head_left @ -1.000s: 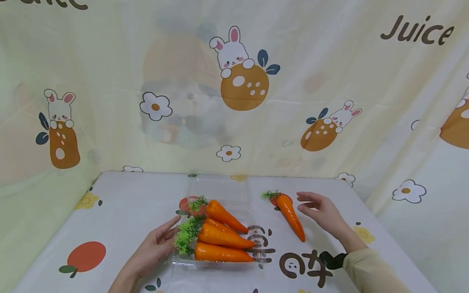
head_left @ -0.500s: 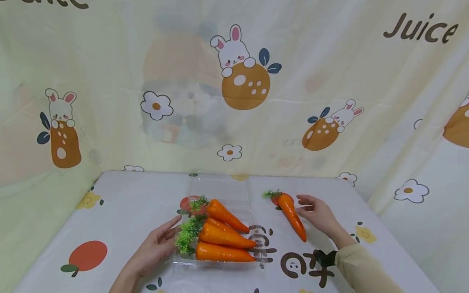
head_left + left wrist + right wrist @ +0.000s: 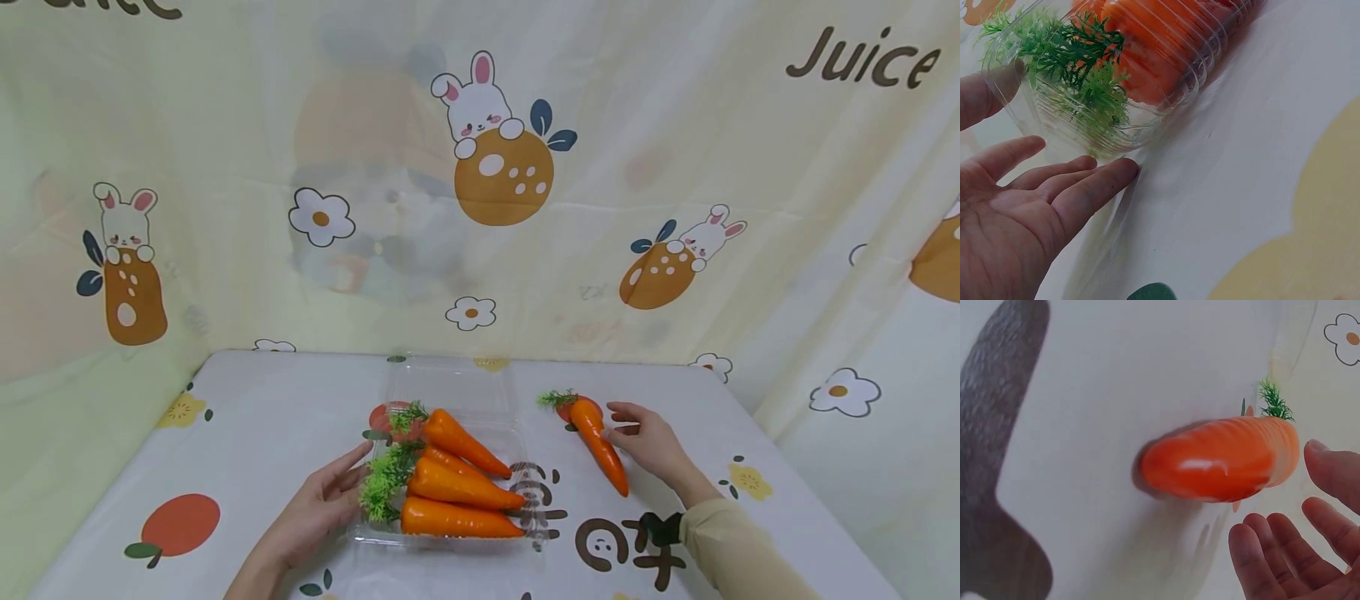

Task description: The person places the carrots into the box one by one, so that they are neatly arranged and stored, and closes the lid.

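A clear plastic clamshell box (image 3: pixel 442 540) lies on the table with its lid folded back. Inside are several orange carrots (image 3: pixel 465 490) with green tops (image 3: pixel 386 479) pointing left. My left hand (image 3: pixel 318 512) is at the box's left side; in the left wrist view its fingers (image 3: pixel 1094 187) are extended, fingertips right at the plastic wall. One more carrot (image 3: pixel 600 446) lies on the cloth right of the box, its green top toward the back. My right hand (image 3: pixel 652 442) is beside that carrot, thumb at its right side; in the right wrist view the fingers (image 3: pixel 1282 550) are spread and loosely bent.
A white printed tablecloth (image 3: pixel 262 417) covers the table. Behind it hangs a pale curtain (image 3: pixel 375 275) with rabbit and flower prints. The clear lid (image 3: pixel 447 387) lies toward the back. A dark band (image 3: pixel 660 529) shows at the right wrist by the beige sleeve (image 3: pixel 738 546).
My right hand has moved slightly left, up to the single carrot. The left hand, the box and the carrots stay where they were.
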`<state>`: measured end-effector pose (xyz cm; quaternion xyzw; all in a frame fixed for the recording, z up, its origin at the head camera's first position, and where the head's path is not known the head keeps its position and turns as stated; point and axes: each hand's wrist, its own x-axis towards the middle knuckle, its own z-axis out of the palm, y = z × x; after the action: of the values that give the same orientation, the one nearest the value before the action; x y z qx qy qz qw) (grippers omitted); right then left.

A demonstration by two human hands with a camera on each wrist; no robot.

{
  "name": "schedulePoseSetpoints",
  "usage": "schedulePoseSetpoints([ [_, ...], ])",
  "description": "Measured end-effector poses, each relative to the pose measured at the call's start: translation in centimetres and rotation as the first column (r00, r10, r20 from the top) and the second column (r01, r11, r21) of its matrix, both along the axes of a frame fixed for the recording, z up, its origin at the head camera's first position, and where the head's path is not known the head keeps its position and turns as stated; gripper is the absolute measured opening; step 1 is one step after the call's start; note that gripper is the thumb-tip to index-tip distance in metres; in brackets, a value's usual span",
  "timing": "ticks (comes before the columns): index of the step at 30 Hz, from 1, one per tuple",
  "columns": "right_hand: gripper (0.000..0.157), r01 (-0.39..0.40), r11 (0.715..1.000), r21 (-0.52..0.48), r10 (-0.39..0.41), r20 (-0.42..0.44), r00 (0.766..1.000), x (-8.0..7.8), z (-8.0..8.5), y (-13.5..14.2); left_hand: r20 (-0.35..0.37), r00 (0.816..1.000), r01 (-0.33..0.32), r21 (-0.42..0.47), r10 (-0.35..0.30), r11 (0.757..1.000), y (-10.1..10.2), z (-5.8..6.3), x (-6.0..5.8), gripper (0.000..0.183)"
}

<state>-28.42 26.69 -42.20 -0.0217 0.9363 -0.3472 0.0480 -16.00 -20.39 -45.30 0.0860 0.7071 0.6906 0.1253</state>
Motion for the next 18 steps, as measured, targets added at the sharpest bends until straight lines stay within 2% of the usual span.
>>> schedulePoseSetpoints([
  [4, 0.062, 0.002, 1.0, -0.002, -0.002, 0.008, 1.0, 0.0, -0.5, -0.2, -0.014, 1.0, 0.012, 0.026, -0.011, 1.0, -0.1, -0.1, 0.0, 0.078],
  [10, 0.062, -0.008, 1.0, 0.012, 0.008, -0.001, 1.0, -0.1, -1.2, -0.6, -0.011, 1.0, 0.006, 0.014, -0.005, 1.0, -0.1, -0.1, 0.1, 0.077],
  [18, 0.064, -0.026, 1.0, 0.015, 0.026, -0.016, 1.0, -0.1, -1.3, -1.1, -0.015, 1.0, 0.002, 0.004, -0.002, 1.0, -0.1, 0.1, 0.1, 0.076],
])
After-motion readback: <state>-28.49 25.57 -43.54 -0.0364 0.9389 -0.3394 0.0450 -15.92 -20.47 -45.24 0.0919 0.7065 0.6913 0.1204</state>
